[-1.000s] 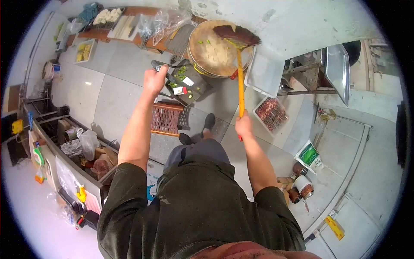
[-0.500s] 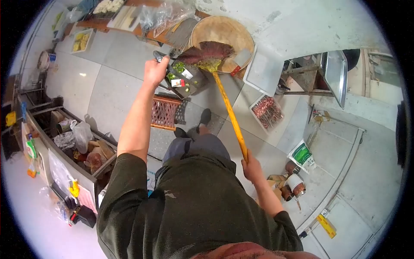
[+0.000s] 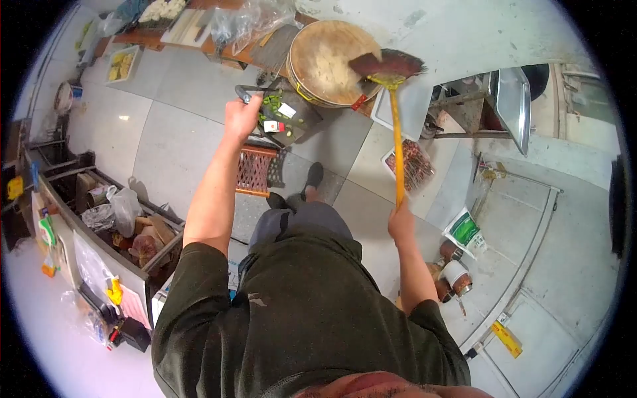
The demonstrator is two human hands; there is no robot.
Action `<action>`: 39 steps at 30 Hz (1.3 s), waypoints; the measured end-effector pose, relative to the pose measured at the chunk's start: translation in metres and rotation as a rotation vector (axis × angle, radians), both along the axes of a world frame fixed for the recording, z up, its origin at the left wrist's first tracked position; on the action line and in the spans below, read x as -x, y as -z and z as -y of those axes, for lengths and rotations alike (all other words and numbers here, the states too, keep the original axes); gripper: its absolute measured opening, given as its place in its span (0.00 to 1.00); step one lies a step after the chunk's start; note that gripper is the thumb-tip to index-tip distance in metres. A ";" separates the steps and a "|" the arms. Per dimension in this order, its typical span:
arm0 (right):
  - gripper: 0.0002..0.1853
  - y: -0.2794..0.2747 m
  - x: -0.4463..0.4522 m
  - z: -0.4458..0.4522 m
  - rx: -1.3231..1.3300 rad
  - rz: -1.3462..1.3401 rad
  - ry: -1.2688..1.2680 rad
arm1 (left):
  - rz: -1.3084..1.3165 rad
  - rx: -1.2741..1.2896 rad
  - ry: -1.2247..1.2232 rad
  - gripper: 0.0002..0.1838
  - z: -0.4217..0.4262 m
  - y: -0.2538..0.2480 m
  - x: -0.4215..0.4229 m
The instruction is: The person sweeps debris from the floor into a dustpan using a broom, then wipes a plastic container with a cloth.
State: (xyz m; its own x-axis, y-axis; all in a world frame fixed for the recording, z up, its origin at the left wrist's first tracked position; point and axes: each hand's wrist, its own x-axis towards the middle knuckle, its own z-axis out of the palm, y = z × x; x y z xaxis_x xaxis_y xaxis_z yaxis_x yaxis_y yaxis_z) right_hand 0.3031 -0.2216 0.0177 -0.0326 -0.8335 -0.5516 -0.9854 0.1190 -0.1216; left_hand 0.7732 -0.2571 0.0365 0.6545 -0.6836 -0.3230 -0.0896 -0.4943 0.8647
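Note:
My right hand is closed round the yellow handle of a broom. Its dark reddish bristles are raised over the right side of a big round wooden board, near the wall. My left hand grips the dark handle of a dustpan, which sits low, just before the round board. Green vegetable scraps, a white piece of paper and a red-and-white small box lie in the dustpan.
A slatted brown stool stands near my feet. To the right are a white tub, a tray of skewers and a green-white bag. On the left stands a cluttered cart. Yellow items fill a tray at the back.
The broom has swung to the right, from the middle of the round board to its right side, and its handle is more upright. My left hand and the dustpan have barely moved.

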 end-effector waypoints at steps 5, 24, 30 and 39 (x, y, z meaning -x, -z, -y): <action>0.31 -0.034 0.019 -0.067 -0.116 0.016 -0.100 | 0.035 0.034 -0.006 0.24 -0.002 -0.003 0.007; 0.31 -0.040 0.046 -0.103 -0.138 -0.075 -0.224 | 0.020 -0.033 -0.004 0.25 0.000 -0.006 0.007; 0.30 -0.065 0.055 -0.117 -0.012 0.073 -0.100 | 0.008 -0.035 -0.007 0.25 0.002 -0.003 0.009; 0.29 -0.024 0.056 -0.011 0.167 -0.119 0.109 | 0.040 0.006 0.025 0.25 0.005 0.019 0.013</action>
